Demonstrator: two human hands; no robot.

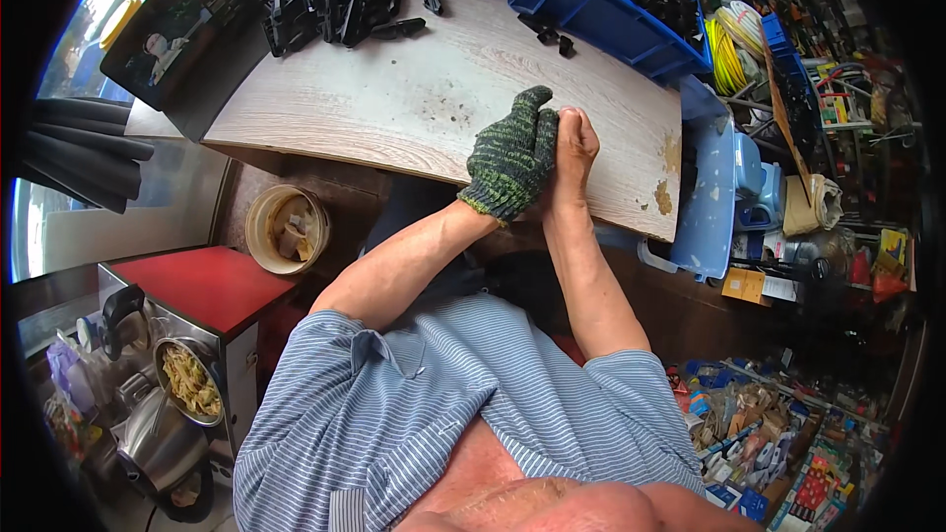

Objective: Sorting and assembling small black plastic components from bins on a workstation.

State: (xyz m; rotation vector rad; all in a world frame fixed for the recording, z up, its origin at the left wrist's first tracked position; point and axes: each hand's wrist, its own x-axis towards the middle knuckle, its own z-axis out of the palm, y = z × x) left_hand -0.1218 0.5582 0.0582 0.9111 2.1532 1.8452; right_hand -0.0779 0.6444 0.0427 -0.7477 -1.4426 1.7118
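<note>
A black-and-green knitted glove covers my left hand [507,158], which is raised over the front part of the pale wood-grain table [325,99]. Its fingers are pressed together against my right hand [572,153], with the thumb side up. That hand is bare and curled closed, its thumb tip near the gloved fingertips. The two palms face each other and touch; whatever lies between them, if anything, is hidden. Farther back on the tabletop is a pile of black plastic clips [340,0], and a few small black pieces [547,34] lie at the right.
Blue bins [631,25] line the table's far side, one full of black parts. A laptop [182,25] stands at the left. Below it are a bucket [261,227] holding scraps and a red-topped cabinet [207,286]. Cluttered shelves and a light-blue plastic tub [709,187] flank the right.
</note>
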